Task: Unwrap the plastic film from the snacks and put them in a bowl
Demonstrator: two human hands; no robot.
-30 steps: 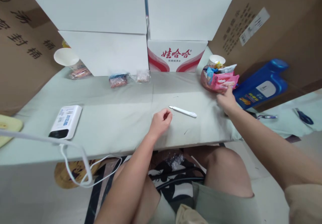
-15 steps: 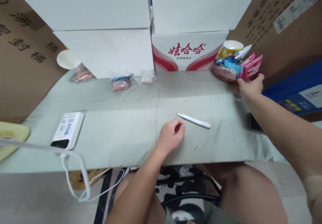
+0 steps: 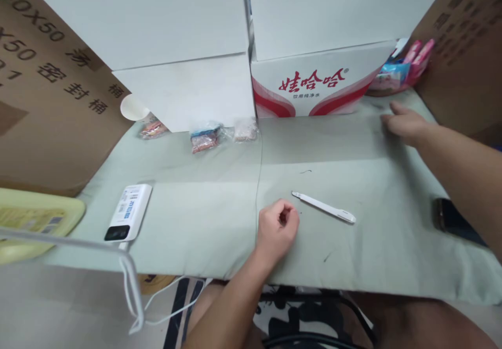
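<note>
My left hand (image 3: 277, 230) rests on the cloth near the table's front, its fingers curled into a loose fist. The inside of the fist is dark, and I cannot make out what it holds, if anything. Just right of it lies a slim white pen-shaped tool (image 3: 323, 207) with a metal tip. My right hand (image 3: 406, 123) is over the right side of the table, slightly blurred, its fingers stretched out and apart. Beyond it, a pink bowl (image 3: 386, 93) of colourful packets (image 3: 396, 74) stands partly behind the white carton; the hand does not touch it.
A white carton with red lettering (image 3: 314, 85) stands at the back. Small bagged packets (image 3: 206, 137) lie before the boxes, and a paper cup (image 3: 133, 107) is at left. A white power bank (image 3: 131, 210) with a cable lies front left, and a dark phone (image 3: 457, 223) front right.
My right hand has left the pink bowl and come away towards me. My left hand stays curled beside the white tool. The view has swung, shifting the scene.
</note>
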